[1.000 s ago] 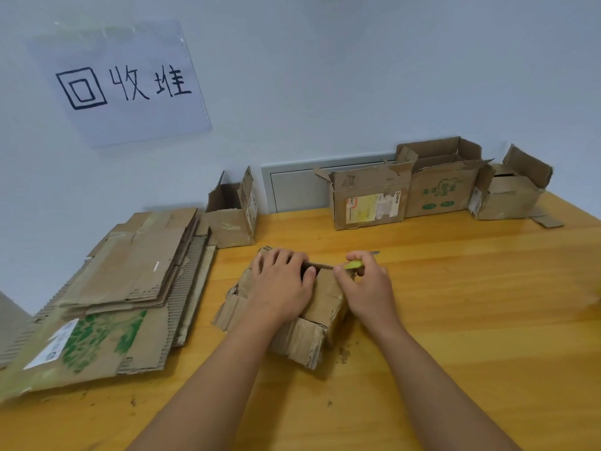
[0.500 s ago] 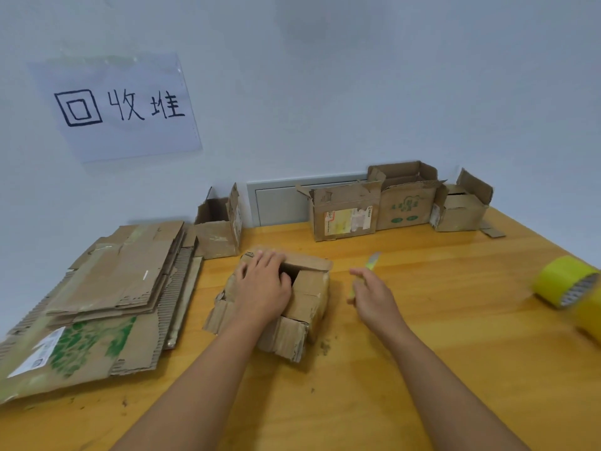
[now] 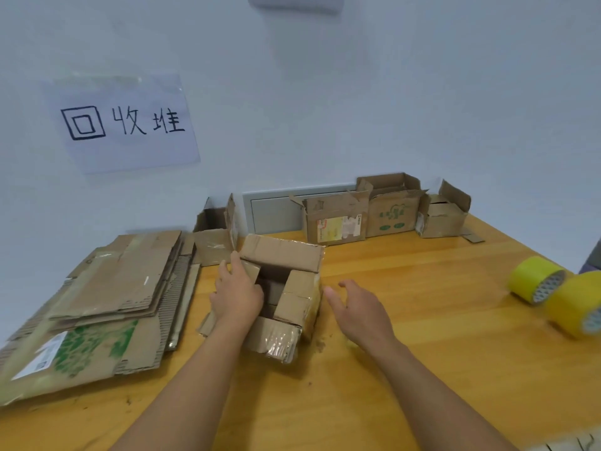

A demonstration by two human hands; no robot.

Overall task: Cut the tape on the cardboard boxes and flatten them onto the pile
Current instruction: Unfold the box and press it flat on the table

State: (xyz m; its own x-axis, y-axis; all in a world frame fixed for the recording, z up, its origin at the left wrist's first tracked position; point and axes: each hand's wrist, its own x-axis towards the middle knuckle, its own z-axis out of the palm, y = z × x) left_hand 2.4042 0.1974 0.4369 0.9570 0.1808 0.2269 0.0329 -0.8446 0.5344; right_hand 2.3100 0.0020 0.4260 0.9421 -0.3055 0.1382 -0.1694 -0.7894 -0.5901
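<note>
At the centre of the frame the left hand (image 3: 235, 296) rests on the left side of an opened cardboard box (image 3: 286, 288), its fingers curled over the left flap and reaching into the opening, so its grip is closed on that flap. The right hand (image 3: 357, 309) hovers just right of the box with fingers spread and relaxed; its grip is wide open and holds nothing, and whether a fingertip touches the box wall cannot be told.

The box sits on the wooden bench (image 3: 422, 369), its top flaps standing up, with the far flap raised and shiny tape on its near wall. Small cardboard crumbs lie on the bench beside it.

At the left of the frame lies the pile (image 3: 107, 294) of flattened cardboard, its lowest sheet bearing green print and a white label. Just behind the pile's far right corner, close to the centre box, stands a small open box (image 3: 213, 237). Along the wall at the upper right stand three more open boxes (image 3: 390, 213) in a row, touching one another. At the right edge lie two yellow tape rolls (image 3: 536, 281) on their sides, close together.

On the wall at the upper left hangs a paper sign (image 3: 123, 123) with handwritten black characters.
</note>
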